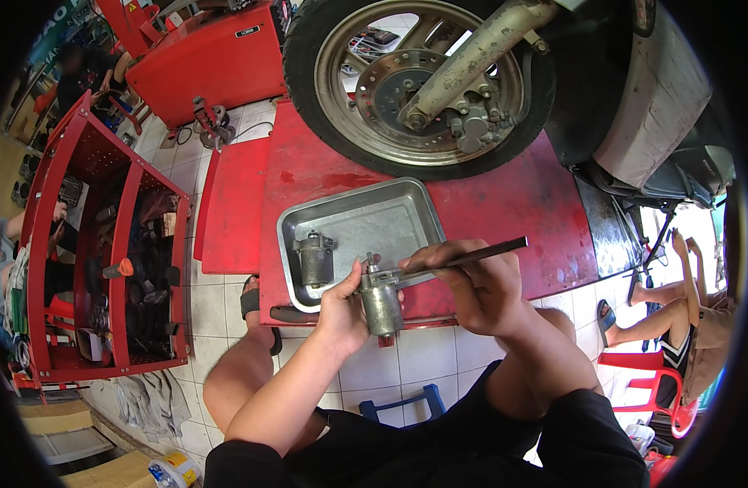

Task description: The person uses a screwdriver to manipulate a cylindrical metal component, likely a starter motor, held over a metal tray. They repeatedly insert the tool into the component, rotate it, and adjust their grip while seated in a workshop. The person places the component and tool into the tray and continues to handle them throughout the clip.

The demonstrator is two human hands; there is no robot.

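A grey cylindrical motor [381, 302] stands upright, a thin dark rod [471, 257], perhaps a file, laid against its top.

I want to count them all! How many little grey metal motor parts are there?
2. One cylindrical metal motor part stands in the metal tray. The other is in the left hand, by the right hand's rod. The tool cart might hide more.

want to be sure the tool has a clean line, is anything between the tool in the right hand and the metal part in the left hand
Nothing visible does. The right hand holds a thin dark tool whose tip already reaches the top of the grey cylindrical part, gripped by the left hand. The metal tray lies behind them, out of the line.
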